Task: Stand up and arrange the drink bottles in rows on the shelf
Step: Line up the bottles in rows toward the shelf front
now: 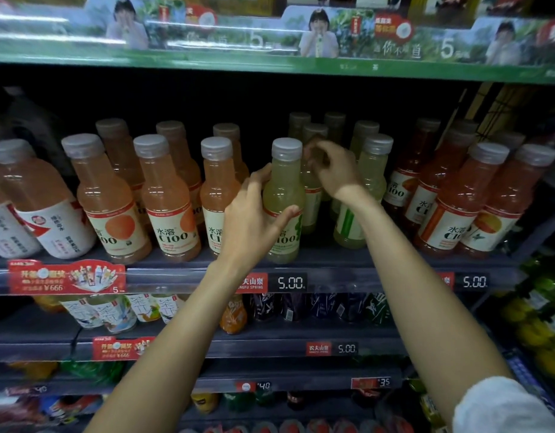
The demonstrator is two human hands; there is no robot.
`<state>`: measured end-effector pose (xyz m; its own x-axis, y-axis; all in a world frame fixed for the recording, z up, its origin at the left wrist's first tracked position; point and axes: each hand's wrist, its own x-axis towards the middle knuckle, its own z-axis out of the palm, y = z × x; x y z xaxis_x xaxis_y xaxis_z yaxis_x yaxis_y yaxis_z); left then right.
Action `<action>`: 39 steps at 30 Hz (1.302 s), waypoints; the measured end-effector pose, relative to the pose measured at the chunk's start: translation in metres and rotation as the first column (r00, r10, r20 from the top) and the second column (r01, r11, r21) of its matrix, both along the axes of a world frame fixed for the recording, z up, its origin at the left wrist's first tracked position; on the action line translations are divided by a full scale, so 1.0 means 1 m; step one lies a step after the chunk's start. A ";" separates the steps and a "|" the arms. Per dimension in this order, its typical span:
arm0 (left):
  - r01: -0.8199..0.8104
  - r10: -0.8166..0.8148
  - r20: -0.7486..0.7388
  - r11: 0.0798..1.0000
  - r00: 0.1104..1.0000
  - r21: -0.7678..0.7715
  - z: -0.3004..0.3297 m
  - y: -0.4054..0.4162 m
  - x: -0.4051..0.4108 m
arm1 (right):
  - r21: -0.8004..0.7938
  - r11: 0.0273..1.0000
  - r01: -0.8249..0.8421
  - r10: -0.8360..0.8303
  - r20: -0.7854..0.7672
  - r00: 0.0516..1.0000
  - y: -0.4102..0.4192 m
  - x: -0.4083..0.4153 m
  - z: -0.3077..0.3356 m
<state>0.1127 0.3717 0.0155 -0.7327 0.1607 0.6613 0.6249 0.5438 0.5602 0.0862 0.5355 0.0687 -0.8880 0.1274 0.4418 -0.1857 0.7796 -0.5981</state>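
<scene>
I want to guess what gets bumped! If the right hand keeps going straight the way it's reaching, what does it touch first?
Probably the pale yellow-green bottle in the second row. The right hand reaches back toward its neck, fingers curled. The blur hides whether they already touch.

A pale yellow-green bottle (285,198) with a grey cap stands upright at the near edge of the shelf (188,278), its white label facing out. More yellow-green bottles (363,189) stand upright behind it and to its right. Orange bottles (166,195) stand in rows to the left, red-orange bottles (457,201) to the right.
</scene>
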 end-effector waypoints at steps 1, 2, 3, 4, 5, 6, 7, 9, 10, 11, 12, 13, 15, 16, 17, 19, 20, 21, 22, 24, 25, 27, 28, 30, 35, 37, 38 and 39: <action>0.000 0.000 -0.002 1.000 1.000 0.003 -0.001 0.000 0.000 | -0.046 0.999 -0.017 0.017 -0.009 1.000 -0.001 0.001 -0.001; -0.001 0.001 -0.006 1.000 1.000 0.005 -0.001 0.000 0.000 | -0.066 0.998 -0.013 0.012 -0.013 1.000 -0.001 0.001 -0.003; -0.004 0.004 -0.011 1.000 1.000 0.006 -0.002 0.001 0.001 | -0.091 0.996 0.011 -0.012 -0.018 1.000 -0.002 0.001 -0.006; -0.006 0.006 -0.014 1.000 1.000 0.006 -0.003 0.001 0.001 | -0.136 0.990 0.043 -0.046 -0.024 0.999 -0.004 0.000 -0.009; -0.005 0.005 -0.015 1.000 1.000 0.007 -0.003 0.001 0.000 | -0.190 0.979 0.079 -0.086 -0.028 0.996 -0.006 0.000 -0.011; -0.004 0.004 -0.016 1.000 1.000 0.009 -0.003 0.001 0.000 | -0.219 0.968 0.121 -0.130 -0.029 0.991 -0.008 -0.002 -0.013; -0.004 0.004 -0.018 1.000 1.000 0.010 -0.004 0.001 0.000 | -0.209 0.963 0.168 -0.179 -0.032 0.983 -0.010 -0.004 -0.014; -0.002 0.002 -0.021 1.000 1.000 0.010 -0.004 0.000 0.000 | -0.140 0.955 0.261 -0.270 -0.048 0.962 -0.012 -0.009 -0.016; 0.000 0.001 -0.020 1.000 1.000 0.010 -0.005 0.000 0.000 | -0.105 0.951 0.291 -0.298 -0.053 0.953 -0.013 -0.010 -0.015; 0.002 -0.002 -0.019 1.000 1.000 0.009 -0.005 0.001 -0.001 | -0.089 0.949 0.301 -0.305 -0.036 0.952 -0.013 -0.011 -0.013; 0.003 -0.002 -0.021 1.000 1.000 0.008 -0.006 0.001 -0.001 | -0.099 0.955 0.280 -0.282 -0.010 0.959 -0.011 -0.012 -0.011; -0.001 0.001 -0.024 1.000 1.000 0.003 -0.006 0.001 -0.001 | -0.145 0.963 0.230 -0.228 0.029 0.973 -0.008 -0.015 -0.010; -0.008 0.008 -0.022 1.000 1.000 -0.005 -0.006 0.001 0.000 | -0.316 0.947 0.063 -0.033 0.100 0.994 -0.003 -0.017 -0.008; -0.011 0.011 -0.018 1.000 1.000 -0.008 -0.006 0.001 0.000 | -0.403 0.915 -0.027 0.076 0.106 0.991 -0.002 -0.017 -0.007; -0.013 0.013 -0.015 1.000 1.000 -0.009 -0.005 0.001 0.000 | -0.456 0.884 -0.098 0.159 0.096 0.983 -0.001 -0.016 -0.007; -0.016 0.016 -0.011 1.000 1.000 -0.013 -0.005 0.001 0.000 | -0.487 0.853 -0.189 0.259 0.080 0.962 0.000 -0.013 -0.006; -0.019 0.019 -0.010 1.000 1.000 -0.015 -0.005 0.002 0.001 | -0.483 0.852 -0.203 0.275 0.083 0.958 -0.001 -0.012 -0.006; -0.022 0.022 -0.009 1.000 1.000 -0.016 -0.005 0.002 0.001 | -0.476 0.854 -0.210 0.283 0.085 0.955 -0.001 -0.012 -0.005; -0.026 0.026 -0.009 1.000 1.000 -0.015 -0.005 0.002 0.002 | -0.470 0.855 -0.219 0.292 0.086 0.953 -0.001 -0.012 -0.005; -0.028 0.028 -0.013 1.000 1.000 -0.007 -0.005 0.002 0.003 | -0.477 0.848 -0.231 0.313 0.098 0.945 0.001 -0.013 -0.004; -0.028 0.028 -0.020 1.000 0.999 -0.005 -0.005 0.002 0.004 | -0.491 0.840 -0.231 0.323 0.109 0.940 0.003 -0.014 -0.003; -0.041 0.041 -0.037 0.999 0.998 -0.009 -0.006 0.003 0.005 | -0.521 0.822 -0.231 0.339 0.121 0.933 0.004 -0.015 -0.001; -0.054 0.053 -0.041 0.998 0.998 -0.013 -0.006 0.004 0.006 | -0.526 0.819 -0.231 0.338 0.116 0.934 0.003 -0.016 -0.001; -0.071 0.070 -0.042 0.997 0.997 -0.014 -0.007 0.005 0.007 | -0.513 0.830 -0.220 0.309 0.094 0.947 -0.002 -0.018 -0.002; -0.090 0.091 -0.040 0.995 0.995 0.046 -0.008 0.003 0.003 | -0.488 0.848 -0.207 0.269 0.059 0.961 -0.014 -0.023 -0.005; -0.105 0.107 -0.044 0.993 0.993 0.045 -0.008 0.003 0.003 | -0.483 0.850 -0.213 0.272 0.056 0.961 -0.014 -0.024 -0.006; -0.112 0.114 -0.045 0.993 0.992 0.042 -0.007 0.004 0.004 | -0.485 0.848 -0.215 0.274 0.054 0.960 -0.013 -0.024 -0.007; -0.120 0.121 -0.043 0.992 0.992 0.037 -0.007 0.004 0.005 | -0.485 0.847 -0.218 0.276 0.050 0.960 -0.013 -0.024 -0.007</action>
<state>0.1175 0.3761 0.0083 -0.7147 0.0495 0.6977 0.5810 0.5973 0.5528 0.0623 0.5225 0.0612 -0.9582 0.0635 0.2791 -0.2426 0.3372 -0.9096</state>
